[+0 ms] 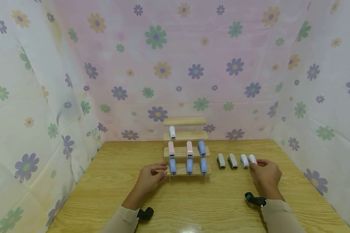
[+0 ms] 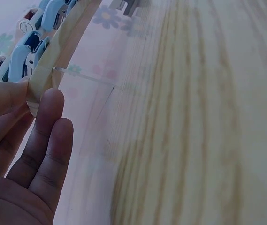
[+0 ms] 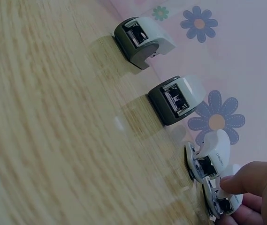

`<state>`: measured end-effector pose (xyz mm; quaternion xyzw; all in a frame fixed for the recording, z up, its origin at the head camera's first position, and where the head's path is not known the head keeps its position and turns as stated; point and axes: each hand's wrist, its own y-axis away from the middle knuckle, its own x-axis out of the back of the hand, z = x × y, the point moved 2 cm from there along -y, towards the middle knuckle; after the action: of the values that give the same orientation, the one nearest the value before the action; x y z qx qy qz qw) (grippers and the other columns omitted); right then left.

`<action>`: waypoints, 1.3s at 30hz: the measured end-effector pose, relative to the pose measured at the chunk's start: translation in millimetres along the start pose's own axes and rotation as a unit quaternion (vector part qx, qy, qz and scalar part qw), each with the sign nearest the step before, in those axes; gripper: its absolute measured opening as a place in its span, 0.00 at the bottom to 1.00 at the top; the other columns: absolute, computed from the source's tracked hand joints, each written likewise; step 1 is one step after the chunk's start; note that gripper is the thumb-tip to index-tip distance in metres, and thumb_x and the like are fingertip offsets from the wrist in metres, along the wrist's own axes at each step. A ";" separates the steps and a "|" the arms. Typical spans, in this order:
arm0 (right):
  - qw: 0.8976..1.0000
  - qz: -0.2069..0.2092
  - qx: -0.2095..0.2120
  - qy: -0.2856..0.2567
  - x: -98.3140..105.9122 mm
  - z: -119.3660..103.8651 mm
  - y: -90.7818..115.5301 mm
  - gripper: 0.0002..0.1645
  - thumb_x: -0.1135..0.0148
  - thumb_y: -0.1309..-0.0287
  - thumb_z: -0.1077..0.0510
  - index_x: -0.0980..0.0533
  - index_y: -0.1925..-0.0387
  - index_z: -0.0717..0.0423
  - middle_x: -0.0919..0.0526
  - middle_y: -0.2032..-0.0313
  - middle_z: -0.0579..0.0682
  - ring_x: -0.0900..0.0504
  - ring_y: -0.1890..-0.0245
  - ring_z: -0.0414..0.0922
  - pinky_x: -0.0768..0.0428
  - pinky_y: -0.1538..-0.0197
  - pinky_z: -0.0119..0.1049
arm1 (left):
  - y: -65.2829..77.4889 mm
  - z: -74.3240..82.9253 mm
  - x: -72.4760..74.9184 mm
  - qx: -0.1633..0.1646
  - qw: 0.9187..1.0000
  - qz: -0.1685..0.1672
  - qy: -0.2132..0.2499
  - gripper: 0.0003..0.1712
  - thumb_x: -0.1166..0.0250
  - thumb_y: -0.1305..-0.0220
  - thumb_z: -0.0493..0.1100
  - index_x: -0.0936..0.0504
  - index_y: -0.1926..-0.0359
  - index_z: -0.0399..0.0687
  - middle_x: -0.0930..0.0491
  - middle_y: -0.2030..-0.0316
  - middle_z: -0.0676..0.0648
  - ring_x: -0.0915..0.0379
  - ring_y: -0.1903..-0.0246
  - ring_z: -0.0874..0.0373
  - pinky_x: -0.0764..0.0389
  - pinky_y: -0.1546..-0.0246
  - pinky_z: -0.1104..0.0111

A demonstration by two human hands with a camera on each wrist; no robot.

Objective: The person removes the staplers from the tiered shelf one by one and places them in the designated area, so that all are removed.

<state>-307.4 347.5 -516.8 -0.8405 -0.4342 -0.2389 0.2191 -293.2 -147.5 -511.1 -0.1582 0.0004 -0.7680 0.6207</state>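
Observation:
In the head view a tiered wooden rack holds small staplers. Three blue staplers stand on its lowest shelf. Above them are two pink staplers and another blue stapler; one white stapler sits higher at the left. My left hand holds the left end of the lowest shelf between thumb and fingers. Right of the rack, my right hand pinches the rightmost white stapler at the end of a row. A similar white stapler stands against it.
Two grey-and-white staplers stand on the wooden table between the rack and the white pair. The rack's top shelf is bare wood. Flowered cloth surrounds the table at the back and sides.

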 end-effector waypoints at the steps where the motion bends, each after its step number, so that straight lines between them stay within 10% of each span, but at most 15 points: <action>1: 1.000 -0.001 -0.001 0.000 0.0 0.0 0.2 0.26 0.29 0.37 0.47 0.16 0.47 0.63 0.11 0.55 0.62 0.16 0.52 0.58 0.21 0.54 0.49 | -0.1 0.1 -0.3 0.000 1.000 0.001 0.000 0.13 0.30 0.31 0.39 0.11 0.49 0.39 0.19 0.37 0.40 0.12 0.60 0.43 0.09 0.60 0.63; 9: 1.000 0.000 -0.013 -0.001 7.9 -1.2 2.7 0.28 0.30 0.36 0.46 0.17 0.44 0.62 0.12 0.51 0.63 0.16 0.52 0.57 0.20 0.63 0.36 | -2.5 -0.3 -5.7 -0.004 1.000 -0.009 0.005 0.14 0.30 0.30 0.39 0.12 0.47 0.38 0.20 0.36 0.40 0.11 0.59 0.43 0.09 0.59 0.62; 19: 0.999 0.005 -0.028 -0.027 5.7 -6.0 -6.4 0.29 0.31 0.36 0.45 0.18 0.42 0.60 0.15 0.43 0.61 0.20 0.44 0.57 0.21 0.51 0.44 | -1.7 1.3 -3.0 0.001 1.000 0.000 0.007 0.13 0.30 0.31 0.37 0.12 0.48 0.38 0.20 0.36 0.40 0.12 0.59 0.42 0.09 0.58 0.59; 25: 0.999 0.023 -0.005 -0.039 7.8 -26.7 -3.9 0.28 0.31 0.37 0.45 0.17 0.41 0.56 0.14 0.44 0.58 0.15 0.53 0.46 0.25 0.71 0.20 | -2.3 0.6 -2.9 0.003 1.000 0.001 0.003 0.13 0.30 0.31 0.38 0.11 0.48 0.40 0.19 0.36 0.42 0.12 0.59 0.43 0.09 0.59 0.60; 39: 0.995 0.037 0.080 -0.055 0.3 -89.4 3.8 0.23 0.31 0.36 0.47 0.15 0.44 0.54 0.12 0.51 0.57 0.15 0.52 0.52 0.25 0.66 0.21 | 0.1 -0.6 -1.2 0.004 1.000 0.004 0.001 0.13 0.30 0.31 0.39 0.11 0.48 0.40 0.19 0.37 0.42 0.11 0.62 0.48 0.09 0.62 0.66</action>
<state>-322.9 294.2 -446.6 -0.8478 -0.4318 -0.1483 0.2699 -293.0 -146.5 -512.0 -0.1547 -0.0010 -0.7660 0.6240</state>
